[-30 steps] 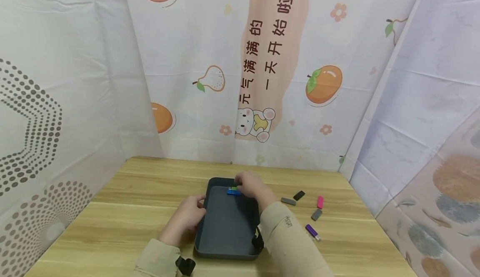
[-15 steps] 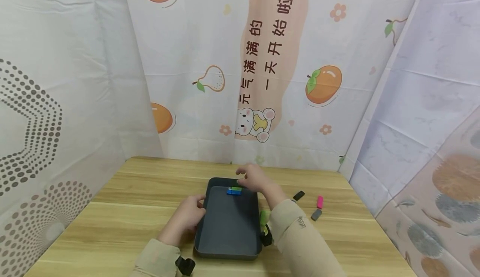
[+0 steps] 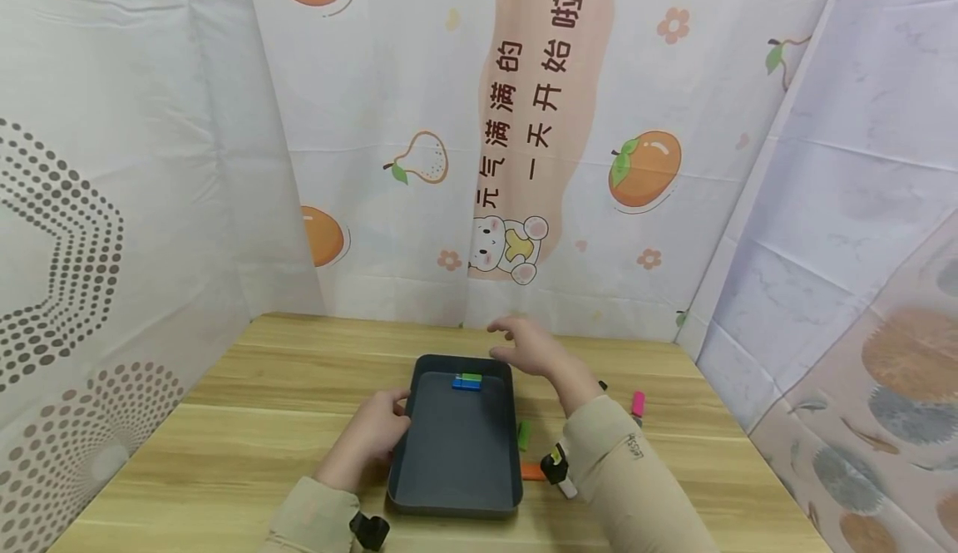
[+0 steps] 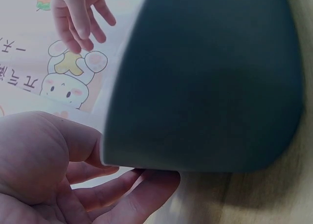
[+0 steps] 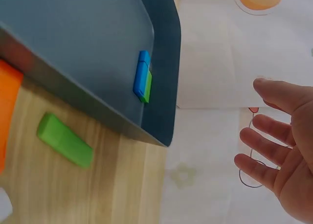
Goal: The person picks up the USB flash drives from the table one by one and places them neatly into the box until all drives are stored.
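A dark grey tray lies on the wooden table. My left hand grips its left rim, thumb on one side of the wall and fingers on the other in the left wrist view. At the tray's far end lie a blue USB stick and a green USB stick, side by side and touching. My right hand hovers beyond the tray's far right corner, fingers spread and nothing in them. Beside the tray's right wall, a green stick rests on the table.
An orange stick and a white stick lie right of the tray, partly behind the right wrist strap. Further right are a pink stick and a black one, partly covered by the sleeve. A printed curtain hangs behind the table.
My right hand has let go near the green stick in the tray and moved up and right, out of the tray. My left hand stays at the rim.
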Available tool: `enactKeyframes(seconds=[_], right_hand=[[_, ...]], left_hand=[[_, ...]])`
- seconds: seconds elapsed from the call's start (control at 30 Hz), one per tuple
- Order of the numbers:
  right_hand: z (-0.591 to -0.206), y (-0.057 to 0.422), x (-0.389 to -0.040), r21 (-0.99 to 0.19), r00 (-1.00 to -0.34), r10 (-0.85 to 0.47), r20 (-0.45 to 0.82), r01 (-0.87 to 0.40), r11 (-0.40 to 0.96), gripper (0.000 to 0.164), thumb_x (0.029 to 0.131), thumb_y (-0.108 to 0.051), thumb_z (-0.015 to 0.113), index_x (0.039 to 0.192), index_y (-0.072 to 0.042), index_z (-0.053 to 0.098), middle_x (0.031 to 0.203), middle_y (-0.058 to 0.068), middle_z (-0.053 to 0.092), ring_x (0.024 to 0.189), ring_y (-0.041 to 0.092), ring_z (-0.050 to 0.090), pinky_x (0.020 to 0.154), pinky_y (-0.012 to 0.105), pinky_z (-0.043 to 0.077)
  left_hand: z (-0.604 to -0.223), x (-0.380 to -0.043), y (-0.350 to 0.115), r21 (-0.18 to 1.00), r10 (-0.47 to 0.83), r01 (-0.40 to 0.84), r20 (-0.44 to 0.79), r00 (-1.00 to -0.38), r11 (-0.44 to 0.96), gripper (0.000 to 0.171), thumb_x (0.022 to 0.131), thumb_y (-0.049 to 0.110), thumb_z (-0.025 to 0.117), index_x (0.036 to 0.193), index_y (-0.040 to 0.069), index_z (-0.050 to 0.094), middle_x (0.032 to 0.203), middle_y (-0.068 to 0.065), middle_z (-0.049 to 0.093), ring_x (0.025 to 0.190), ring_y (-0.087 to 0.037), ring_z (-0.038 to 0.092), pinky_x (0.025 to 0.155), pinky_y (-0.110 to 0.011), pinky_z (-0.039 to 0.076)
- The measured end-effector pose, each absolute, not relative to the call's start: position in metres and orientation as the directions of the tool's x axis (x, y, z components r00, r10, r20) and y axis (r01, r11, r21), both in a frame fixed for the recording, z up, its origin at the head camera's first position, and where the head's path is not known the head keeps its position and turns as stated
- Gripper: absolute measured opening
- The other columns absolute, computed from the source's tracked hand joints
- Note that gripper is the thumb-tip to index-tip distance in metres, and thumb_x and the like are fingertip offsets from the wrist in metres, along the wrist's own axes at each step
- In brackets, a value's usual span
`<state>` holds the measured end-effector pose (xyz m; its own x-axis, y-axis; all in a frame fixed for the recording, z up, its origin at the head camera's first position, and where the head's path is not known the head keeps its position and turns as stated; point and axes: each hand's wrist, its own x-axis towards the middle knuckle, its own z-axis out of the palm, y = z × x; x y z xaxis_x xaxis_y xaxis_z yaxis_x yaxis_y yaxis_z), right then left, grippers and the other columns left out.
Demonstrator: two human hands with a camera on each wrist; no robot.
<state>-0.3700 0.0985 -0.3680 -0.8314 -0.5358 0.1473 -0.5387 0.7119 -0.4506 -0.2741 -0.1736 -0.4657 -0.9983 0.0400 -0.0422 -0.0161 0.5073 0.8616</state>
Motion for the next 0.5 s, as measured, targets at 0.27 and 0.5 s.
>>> enactKeyframes(seconds=[0.27, 0.5], right_hand=[[-0.364, 0.114, -0.367, -0.423, -0.822, -0.541, 0.177, -0.559, 0.713, 0.039, 0.095, -0.018, 0.071, 0.133, -0.01, 0.066, 0.135, 0.01, 0.063, 0.122, 0.036, 0.059, 0.1, 0.05, 0.049], [-0.365, 0.133, -0.364, -0.398, -0.804, -0.561, 0.198, -0.589, 0.704, 0.04, 0.095, -0.017, 0.071, 0.133, -0.009, 0.065, 0.136, 0.011, 0.062, 0.121, 0.038, 0.059, 0.099, 0.051, 0.05]], left_hand=[[-0.468, -0.274, -0.173, 0.855, 0.042, -0.012, -0.039, -0.998, 0.518, 0.057, 0.088, -0.003, 0.054, 0.144, -0.007, 0.051, 0.11, -0.022, 0.067, 0.067, -0.025, 0.065, 0.042, -0.04, 0.054], [-0.466, -0.275, -0.173, 0.863, 0.038, -0.022, -0.048, -0.998, 0.505, 0.057, 0.088, -0.004, 0.053, 0.145, -0.007, 0.05, 0.112, -0.023, 0.067, 0.07, -0.026, 0.065, 0.042, -0.041, 0.055]])
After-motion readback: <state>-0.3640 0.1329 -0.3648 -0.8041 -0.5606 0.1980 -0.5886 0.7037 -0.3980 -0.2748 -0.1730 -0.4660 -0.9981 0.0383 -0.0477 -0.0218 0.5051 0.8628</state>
